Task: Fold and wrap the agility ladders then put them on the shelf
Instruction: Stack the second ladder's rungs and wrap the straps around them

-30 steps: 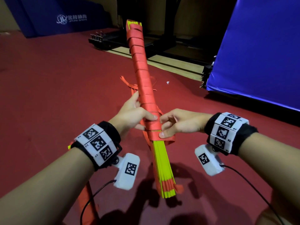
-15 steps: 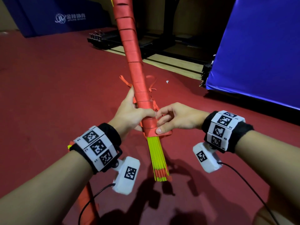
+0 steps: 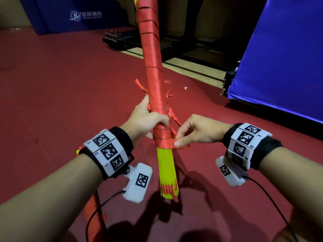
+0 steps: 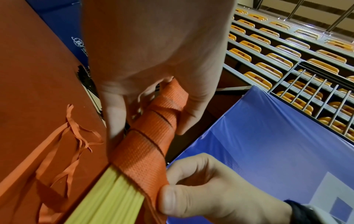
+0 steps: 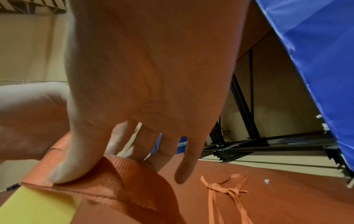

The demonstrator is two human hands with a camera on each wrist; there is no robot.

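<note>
A folded agility ladder bundle (image 3: 153, 70) stands steeply tilted before me, its yellow rungs (image 3: 167, 170) bare at the lower end and wound with red strap above. My left hand (image 3: 148, 121) grips the wrapped part, fingers curled round it (image 4: 153, 121). My right hand (image 3: 190, 133) pinches the free red strap (image 3: 168, 143) at the lowest turn between thumb and forefinger (image 5: 114, 178), just above the bare rungs. The bundle's top runs out of the head view.
The red floor (image 3: 61, 95) spreads all round. Thin red ties (image 5: 228, 192) lie on it behind the bundle. A large blue mat (image 3: 283, 58) stands at the right, a black metal frame (image 3: 174, 42) behind, another blue mat (image 3: 73, 14) at far left. More red strap (image 3: 94, 205) trails under my left forearm.
The bundle has swung more upright, its top now out of the frame. My right hand has drawn the strap end a little out to the right; the left keeps its grip.
</note>
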